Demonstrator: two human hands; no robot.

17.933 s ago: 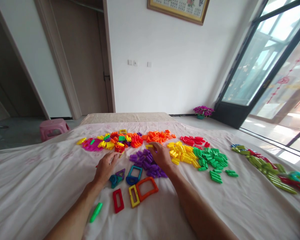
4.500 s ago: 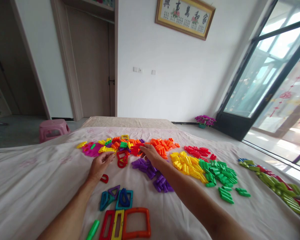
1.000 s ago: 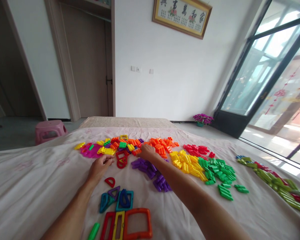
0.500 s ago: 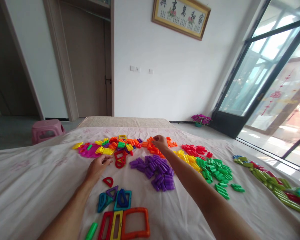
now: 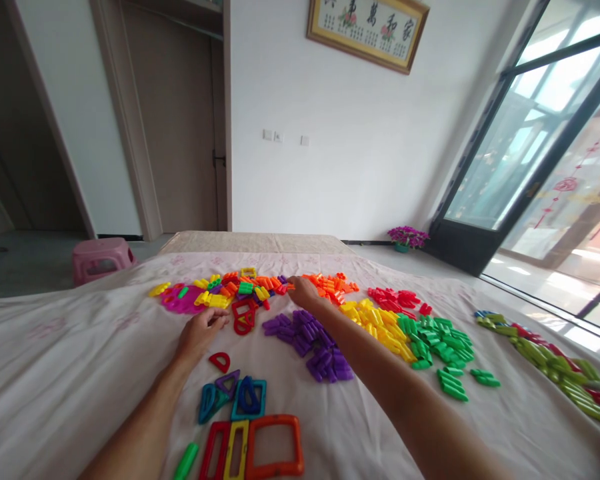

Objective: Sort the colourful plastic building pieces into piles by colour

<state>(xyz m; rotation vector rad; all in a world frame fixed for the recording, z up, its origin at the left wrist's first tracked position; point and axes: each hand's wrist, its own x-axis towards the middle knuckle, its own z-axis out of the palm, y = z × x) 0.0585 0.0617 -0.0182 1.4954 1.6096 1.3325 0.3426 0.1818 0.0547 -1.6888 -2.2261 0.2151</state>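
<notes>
White cloth (image 5: 105,373) under everything. Mixed heap (image 5: 246,289) toward far side, apparently unsorted. Sorted, seemingly, one colour per pile: green tubes (image 5: 437,341), purple tubes (image 5: 307,335), yellow tubes (image 5: 375,325), orange tubes (image 5: 333,287), red tubes (image 5: 395,300). Right hand (image 5: 305,293) at left edge of orange tubes, fingers curled, grip hidden, cannot tell if holding. Left hand (image 5: 200,332) just beside mixed heap, fingers narrow, nothing visible between. Red D-shaped frame (image 5: 227,362) loose near left hand.
</notes>
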